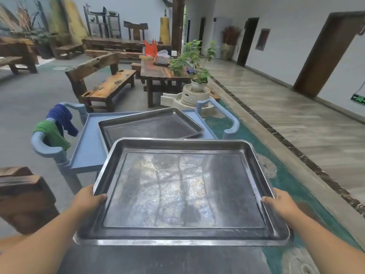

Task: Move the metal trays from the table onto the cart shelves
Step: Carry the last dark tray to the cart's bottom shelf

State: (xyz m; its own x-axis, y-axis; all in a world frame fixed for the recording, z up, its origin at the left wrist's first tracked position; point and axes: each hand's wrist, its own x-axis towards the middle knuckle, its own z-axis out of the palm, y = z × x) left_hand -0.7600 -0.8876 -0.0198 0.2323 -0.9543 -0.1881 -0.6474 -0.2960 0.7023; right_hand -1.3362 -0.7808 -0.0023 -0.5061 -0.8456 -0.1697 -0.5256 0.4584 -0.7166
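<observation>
I hold a large metal tray (183, 192) level in front of me. My left hand (88, 198) grips its left rim with the thumb over the edge. My right hand (278, 202) grips the right rim the same way. The tray's far edge hangs over the near end of a blue cart (87, 147). A second metal tray (152, 125) lies skewed on the cart's top shelf. The cart's lower shelves are hidden behind the held tray.
Blue and green cloths (57, 125) hang on the cart's left handle. A dark surface (158, 260) lies below the tray. A wooden block (23, 196) stands at left, a bench (106, 84), table (158, 72) and potted plant (197, 72) beyond the cart.
</observation>
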